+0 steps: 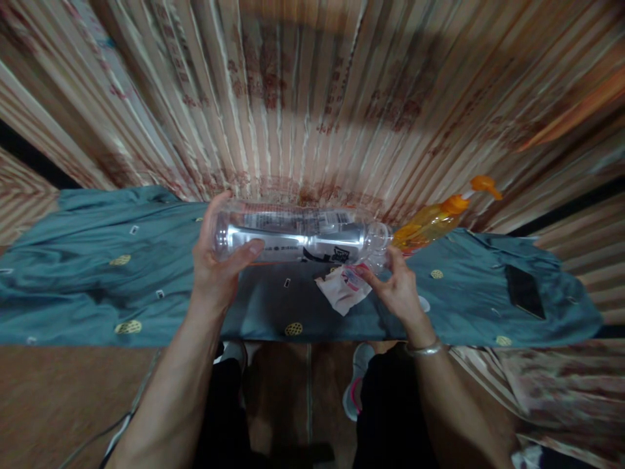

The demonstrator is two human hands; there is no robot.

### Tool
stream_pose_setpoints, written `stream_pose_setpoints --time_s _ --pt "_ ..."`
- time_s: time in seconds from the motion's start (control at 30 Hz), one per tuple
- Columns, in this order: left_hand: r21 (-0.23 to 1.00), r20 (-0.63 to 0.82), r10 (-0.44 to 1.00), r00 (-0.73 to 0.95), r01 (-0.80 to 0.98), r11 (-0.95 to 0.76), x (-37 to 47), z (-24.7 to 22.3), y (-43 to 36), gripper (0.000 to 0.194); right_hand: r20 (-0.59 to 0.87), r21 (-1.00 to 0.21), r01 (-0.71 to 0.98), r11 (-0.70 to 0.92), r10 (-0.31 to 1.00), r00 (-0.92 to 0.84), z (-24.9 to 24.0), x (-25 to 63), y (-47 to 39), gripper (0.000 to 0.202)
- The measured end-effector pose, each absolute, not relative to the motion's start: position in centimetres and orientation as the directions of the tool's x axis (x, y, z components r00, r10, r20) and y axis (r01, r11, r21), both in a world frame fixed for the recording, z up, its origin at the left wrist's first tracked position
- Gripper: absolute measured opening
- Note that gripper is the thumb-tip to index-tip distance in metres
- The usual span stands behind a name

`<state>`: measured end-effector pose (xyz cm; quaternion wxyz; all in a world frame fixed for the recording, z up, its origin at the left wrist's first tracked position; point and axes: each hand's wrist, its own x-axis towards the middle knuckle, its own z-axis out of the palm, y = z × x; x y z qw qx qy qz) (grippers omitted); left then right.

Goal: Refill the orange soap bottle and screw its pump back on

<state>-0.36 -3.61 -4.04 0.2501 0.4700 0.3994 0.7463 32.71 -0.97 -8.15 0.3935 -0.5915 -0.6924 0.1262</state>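
Observation:
A clear plastic jar [293, 234] with a silver-and-black printed label lies on its side across the cloth. My left hand [219, 254] is wrapped round its base end, thumb along the near side. At the other end, my right hand [398, 283] has its fingers closed by the jar's ridged neck. Under its thumb is a crumpled white tissue [344, 293] with pink and blue marks, gripped beside the neck. Just beyond the right hand is a pump bottle [430, 225] of orange liquid with an orange pump head, tilted in view.
A teal patterned cloth [161, 312] covers the long narrow table. A black phone [525, 291] lies at its right end, and a small white round piece [424, 303] is by my right wrist. Pleated curtain [293, 98] hangs behind. A cable [131, 404] runs along the floor at left.

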Motion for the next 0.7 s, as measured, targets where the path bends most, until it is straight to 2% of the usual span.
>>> stream_pose_setpoints --time_s 0.33,0.53,0.7 --pt "0.822 0.521 0.742 -0.422 0.017 -0.569 -0.5 -4.2 -3.4 0.083 0.389 -0.654 0.714 0.250 0.921 0.033 -7.5 32.3 -1.3 0.086" --pt "0.837 0.442 0.759 -0.477 -0.086 -0.541 -0.2 -3.7 -3.6 0.089 0.408 -0.644 0.712 0.278 0.913 0.013 -7.8 32.5 -1.2 0.083" --pt "0.843 0.449 0.777 -0.442 -0.079 -0.532 0.2 -3.2 -3.9 0.084 0.401 -0.665 0.690 0.284 0.916 0.010 -7.9 32.5 -1.2 0.084"
